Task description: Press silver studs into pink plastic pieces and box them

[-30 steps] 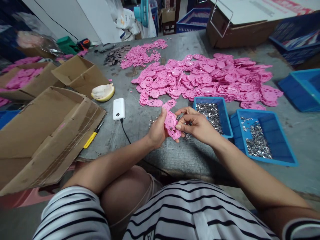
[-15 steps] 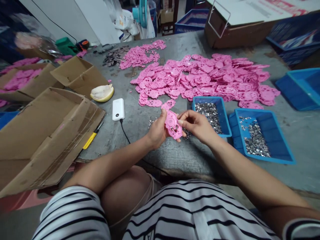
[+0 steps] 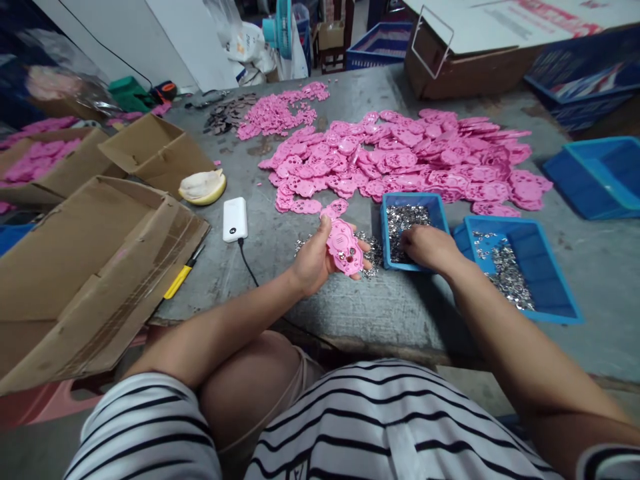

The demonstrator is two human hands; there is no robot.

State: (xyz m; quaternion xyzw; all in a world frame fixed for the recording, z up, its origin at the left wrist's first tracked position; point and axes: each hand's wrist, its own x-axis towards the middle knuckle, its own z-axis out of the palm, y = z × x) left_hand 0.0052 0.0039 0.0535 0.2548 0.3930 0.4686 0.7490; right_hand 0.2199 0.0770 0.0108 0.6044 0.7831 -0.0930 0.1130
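Note:
My left hand (image 3: 314, 261) holds a pink plastic shell piece (image 3: 345, 247) above the table, thumb on top and fingers beneath. Small metal bits sit in the lower end of that piece. Over to the right, my right hand (image 3: 429, 247) reaches into a blue bin (image 3: 415, 267) of small shiny metal parts (image 3: 407, 217); its fingertips are down among the parts and hidden. Loose metal parts (image 3: 371, 257) lie on the table behind and beside my left hand. A large heap of pink shell pieces (image 3: 400, 157) spreads beyond both hands.
A second blue bin (image 3: 563, 293) with metal parts stands at the right. To the left are a white power bank (image 3: 235, 220) with a cable, a fruit rind (image 3: 204, 188), a yellow cutter (image 3: 177, 281) and cardboard boxes (image 3: 100, 267). Small pink pieces (image 3: 275, 115) lie farther back.
My right hand has left the pink piece and moved right into the nearer blue bin. The left hand keeps the piece in nearly the same place.

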